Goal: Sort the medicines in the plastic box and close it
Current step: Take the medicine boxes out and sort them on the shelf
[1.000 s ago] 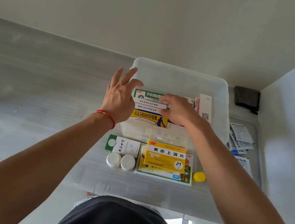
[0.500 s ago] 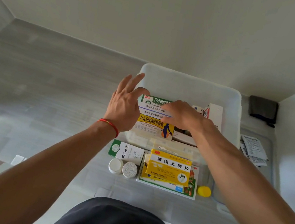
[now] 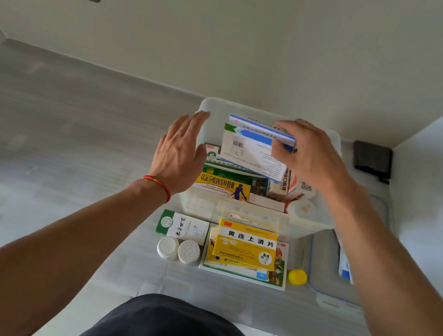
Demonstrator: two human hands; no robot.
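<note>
A translucent plastic storage box [image 3: 316, 226] is seen standing open on the pale grey worktop [image 3: 71, 141], close to the back wall. Above its middle, a white carton with blue and green bands [image 3: 250, 149] is held tilted by the right hand [image 3: 309, 156]; the grip of that hand is closed on the carton's right end, with the thumb underneath and the fingers over the top edge. The left hand [image 3: 180, 151] is held flat and open at the box's left wall, fingers together and pointing away, with nothing grasped; a thin red cord bracelet [image 3: 158, 183] is worn on that wrist.

Inside the box, a yellow and green carton with a blue figure printed on it [image 3: 223, 184] is seen lying flat near the front wall, and several smaller white cartons [image 3: 281, 189] are stood on end to its right, partly hidden under the lifted carton.

In front of the box, on the worktop, a yellow carton with black characters [image 3: 246, 245] is stacked on a larger flat green-edged pack [image 3: 278, 275]. To the left a white and green carton [image 3: 183, 226] is laid, and just before it two white round bottle caps [image 3: 179, 250] are seen touching each other. A small yellow cap [image 3: 297, 277] lies to the right of the stack, beside the clear lid with a blue seal [image 3: 323, 274], on which some paper packets rest.
</note>
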